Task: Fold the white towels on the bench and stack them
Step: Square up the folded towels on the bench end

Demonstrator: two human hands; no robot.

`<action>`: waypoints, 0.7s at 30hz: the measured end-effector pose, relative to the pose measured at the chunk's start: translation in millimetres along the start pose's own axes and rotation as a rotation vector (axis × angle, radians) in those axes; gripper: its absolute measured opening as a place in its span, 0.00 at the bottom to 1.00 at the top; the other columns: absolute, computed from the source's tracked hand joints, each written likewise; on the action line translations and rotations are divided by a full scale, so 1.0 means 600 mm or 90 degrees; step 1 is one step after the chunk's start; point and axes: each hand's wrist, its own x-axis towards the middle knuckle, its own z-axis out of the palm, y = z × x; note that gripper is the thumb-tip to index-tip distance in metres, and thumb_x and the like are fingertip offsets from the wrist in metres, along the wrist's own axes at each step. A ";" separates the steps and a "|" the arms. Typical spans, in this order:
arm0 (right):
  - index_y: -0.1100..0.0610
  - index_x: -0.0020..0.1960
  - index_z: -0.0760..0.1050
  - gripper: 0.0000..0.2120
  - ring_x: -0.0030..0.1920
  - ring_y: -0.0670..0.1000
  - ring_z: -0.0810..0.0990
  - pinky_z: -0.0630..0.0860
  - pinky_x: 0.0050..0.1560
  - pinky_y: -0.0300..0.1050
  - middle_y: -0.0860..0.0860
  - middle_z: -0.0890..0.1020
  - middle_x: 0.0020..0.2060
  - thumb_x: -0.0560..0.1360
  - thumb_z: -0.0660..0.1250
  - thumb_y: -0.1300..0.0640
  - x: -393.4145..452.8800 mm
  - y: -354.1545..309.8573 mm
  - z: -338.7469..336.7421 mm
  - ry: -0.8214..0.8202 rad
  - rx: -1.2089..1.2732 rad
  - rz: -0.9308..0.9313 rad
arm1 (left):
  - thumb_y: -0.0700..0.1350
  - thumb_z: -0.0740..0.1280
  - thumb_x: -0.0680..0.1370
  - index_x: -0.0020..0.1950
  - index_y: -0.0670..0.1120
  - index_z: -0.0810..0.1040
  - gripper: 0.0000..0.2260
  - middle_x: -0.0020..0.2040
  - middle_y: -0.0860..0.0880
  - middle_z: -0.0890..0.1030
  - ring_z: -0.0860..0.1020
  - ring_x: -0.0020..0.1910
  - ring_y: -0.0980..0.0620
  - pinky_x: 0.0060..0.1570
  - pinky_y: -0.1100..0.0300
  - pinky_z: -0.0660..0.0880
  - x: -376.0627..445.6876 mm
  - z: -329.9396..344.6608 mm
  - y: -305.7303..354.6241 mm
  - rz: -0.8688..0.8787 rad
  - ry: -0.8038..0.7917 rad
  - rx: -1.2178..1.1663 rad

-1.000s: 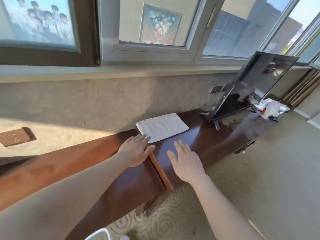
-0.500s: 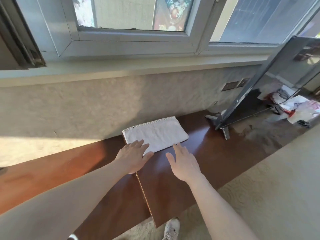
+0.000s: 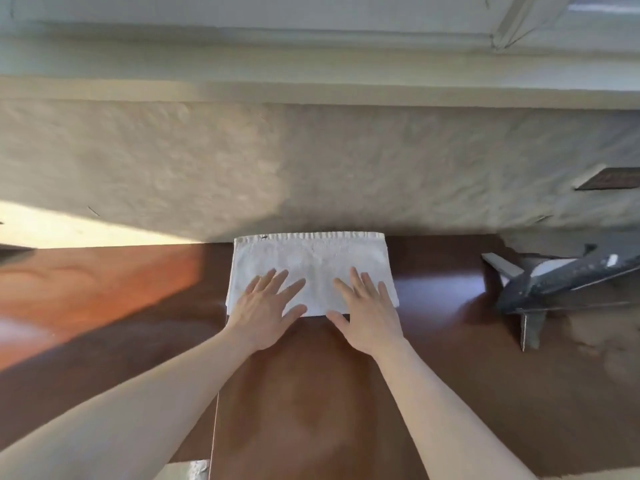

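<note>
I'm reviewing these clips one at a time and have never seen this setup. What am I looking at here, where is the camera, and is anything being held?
There is no machine here: a person works with bare hands, and the one camera sits on their head, looking forward and down. The left hand and the right hand lie flat, fingers spread, on the near edge of a folded white towel. Nothing is gripped; the fingers only rest on the cloth. The towel lies on a dark wooden bench against a textured wall. At the right stands the foot of a flat screen. Only this one towel is in view.
</note>
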 end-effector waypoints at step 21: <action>0.49 0.69 0.73 0.20 0.55 0.58 0.80 0.74 0.52 0.54 0.52 0.84 0.55 0.83 0.57 0.41 0.052 -0.095 -0.068 0.088 0.177 -0.162 | 0.56 0.64 0.82 0.63 0.55 0.78 0.12 0.51 0.54 0.84 0.82 0.51 0.47 0.44 0.55 0.73 -0.049 -0.069 -0.065 -0.090 0.187 -0.019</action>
